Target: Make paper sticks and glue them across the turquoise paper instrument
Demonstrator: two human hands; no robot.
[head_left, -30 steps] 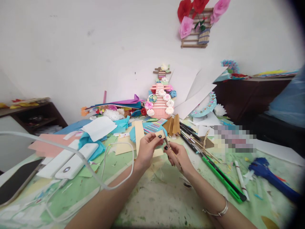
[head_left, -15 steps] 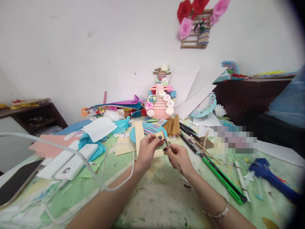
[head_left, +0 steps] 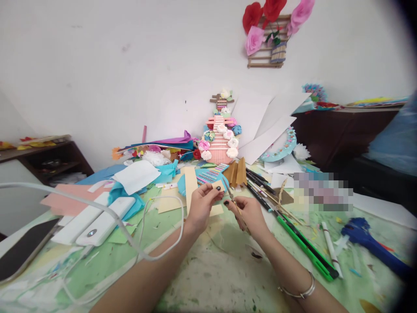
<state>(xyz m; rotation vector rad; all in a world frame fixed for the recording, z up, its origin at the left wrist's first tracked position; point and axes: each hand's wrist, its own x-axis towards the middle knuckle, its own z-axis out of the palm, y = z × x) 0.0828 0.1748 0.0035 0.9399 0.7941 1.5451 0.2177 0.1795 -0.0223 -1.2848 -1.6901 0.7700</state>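
My left hand (head_left: 202, 203) pinches a small piece of cream paper (head_left: 219, 186) between thumb and fingers. My right hand (head_left: 246, 214) is closed round a pair of scissors (head_left: 232, 195), whose blades point up and away from me, just right of the paper's edge. A narrow gap shows between blades and paper. Behind my left hand lie a cream paper strip (head_left: 190, 184) and a larger cream sheet (head_left: 169, 203). Beyond the hands is a light-blue piece with rows of coloured strips (head_left: 210, 174).
A pink lute-shaped craft with paper flowers (head_left: 217, 148) leans on the wall. Pens (head_left: 259, 195), a green cutter (head_left: 308, 248) and a blue glue gun (head_left: 368, 239) lie to the right. On the left are white power banks (head_left: 104, 221), a phone (head_left: 26, 250) and a looping white cable (head_left: 114, 217).
The scissors have shifted slightly right, away from the paper's edge. My left hand keeps the paper in nearly the same place.
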